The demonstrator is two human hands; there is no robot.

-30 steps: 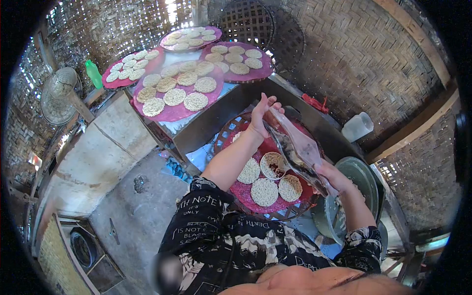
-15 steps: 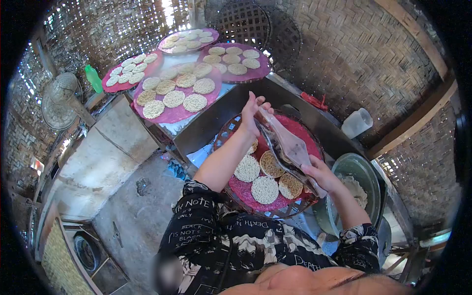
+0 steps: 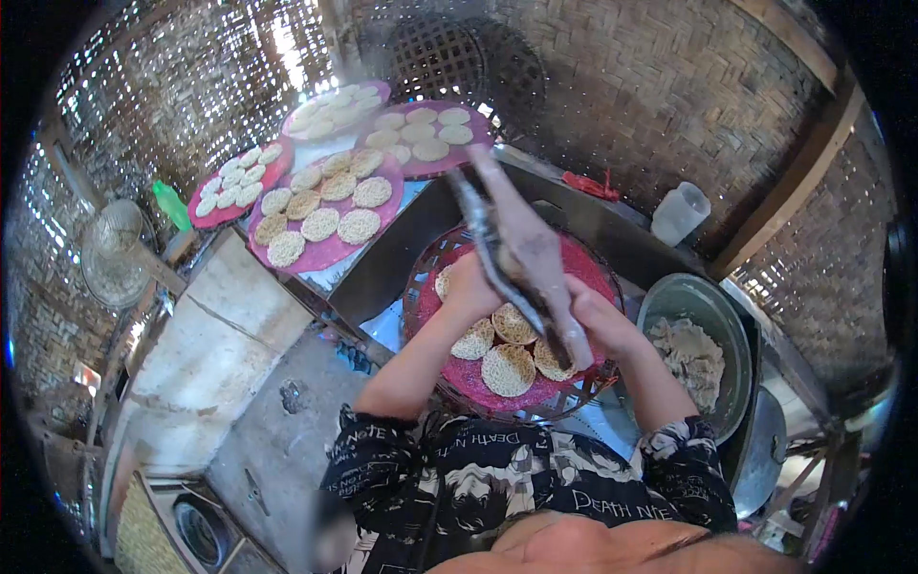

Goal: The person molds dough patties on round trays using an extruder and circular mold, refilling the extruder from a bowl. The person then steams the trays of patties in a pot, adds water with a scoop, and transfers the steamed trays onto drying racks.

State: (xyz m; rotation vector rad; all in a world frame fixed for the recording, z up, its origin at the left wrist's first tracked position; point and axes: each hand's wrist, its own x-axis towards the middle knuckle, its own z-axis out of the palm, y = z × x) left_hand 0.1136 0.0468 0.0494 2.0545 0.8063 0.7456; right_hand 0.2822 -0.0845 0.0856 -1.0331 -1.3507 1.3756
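Note:
In front of me is a long two-piece tool (image 3: 537, 251), a pale bar lying along a dark-edged one, tilted and slightly blurred. My left hand (image 3: 469, 289) is against its dark side, the fingers mostly hidden by it. My right hand (image 3: 598, 318) is closed around the pale bar near the lower end. Below both hands is a round woven tray (image 3: 591, 266) lined with red-pink netting. Several pale discs of thin, noodle-like strands (image 3: 508, 370) lie on it, partly covered by the tool.
To the right, a green basin (image 3: 660, 298) holds pale dough (image 3: 690, 359). More pink trays (image 3: 330, 251) with discs stand at the back left. A dark metal wall (image 3: 382, 263) runs behind the work tray. A translucent jug (image 3: 681, 212) and red plastic (image 3: 590, 185) lie along the ledge.
My left hand, spread at the tool's upper end before, has come down to its middle. The tool has turned steeper and shifted left. My right hand has moved slightly left and up.

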